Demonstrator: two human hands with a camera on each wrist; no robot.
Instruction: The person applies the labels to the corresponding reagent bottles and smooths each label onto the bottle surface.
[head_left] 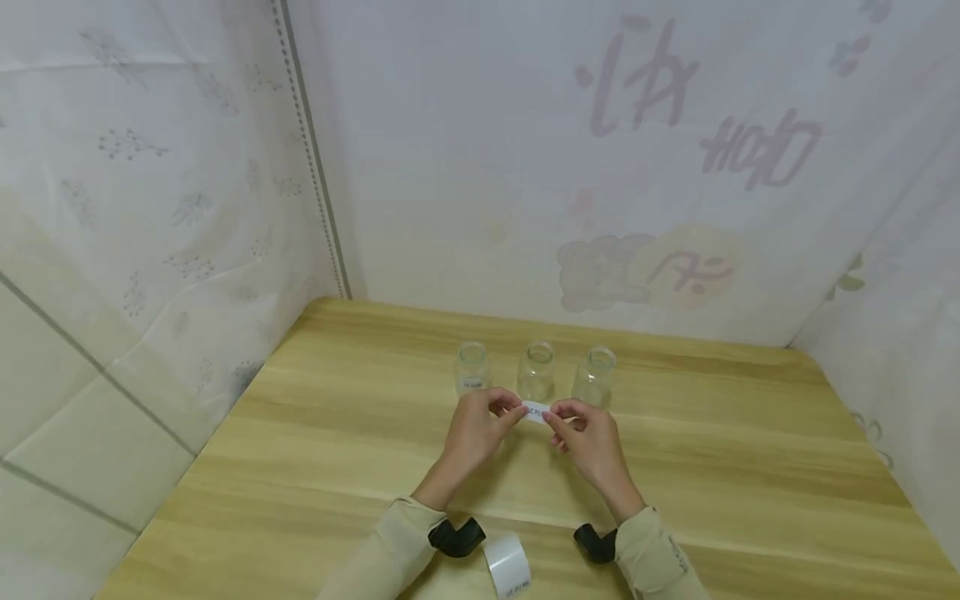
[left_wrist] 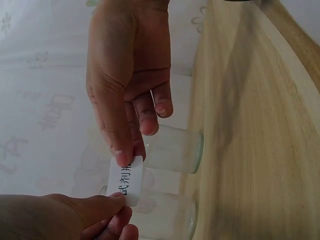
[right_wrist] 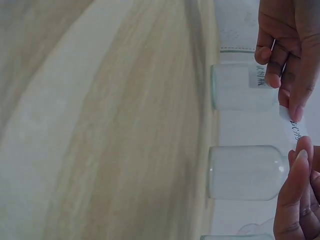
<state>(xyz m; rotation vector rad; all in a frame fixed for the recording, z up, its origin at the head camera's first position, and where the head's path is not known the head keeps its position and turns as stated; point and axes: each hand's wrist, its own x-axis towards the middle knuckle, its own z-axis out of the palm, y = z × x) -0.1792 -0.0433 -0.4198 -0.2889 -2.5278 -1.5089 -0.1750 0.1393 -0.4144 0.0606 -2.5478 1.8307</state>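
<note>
1x white rectangular label w/ black printed characters (head_left: 535, 412), centre of head view, held up off worktop, approx. in front of mid. jar. Material prob. paper or film: v. light, thin, bendy, apt to curl; back poss. sticky. Best hold: the 2 short ends, fingertips only, kept flat.

1x L hand (head_left: 478, 425), centre: thumb & forefinger pinch label's L end.

1x R hand (head_left: 596, 442), right of centre: fingers pinch R end; spare fingers hang loosely bent (L wrist view).

1x clear cylindrical glass jar w/ small printed sticker (head_left: 472, 363), left in row, open mouth, upright, just behind L hand.

1x clear cylindrical glass jar, plain (head_left: 537, 382), mid. of row, upright, open mouth.

1x clear cylindrical glass jar, no sticker seen (head_left: 594, 385), right in row, upright, partly behind R hand. All 3 likely rigid, smooth, breakable; hold round body, not rim.

1x glossy white label roll w/ printed characters (head_left: 508, 565), bottom centre, between forearms.

1x yellowish wood-grain worktop (head_left: 337, 400), lower half of frame.

2x beige sleeves (head_left: 397, 537), bottom edge, each w/ black angled piece (head_left: 457, 537) at cuff.
</note>
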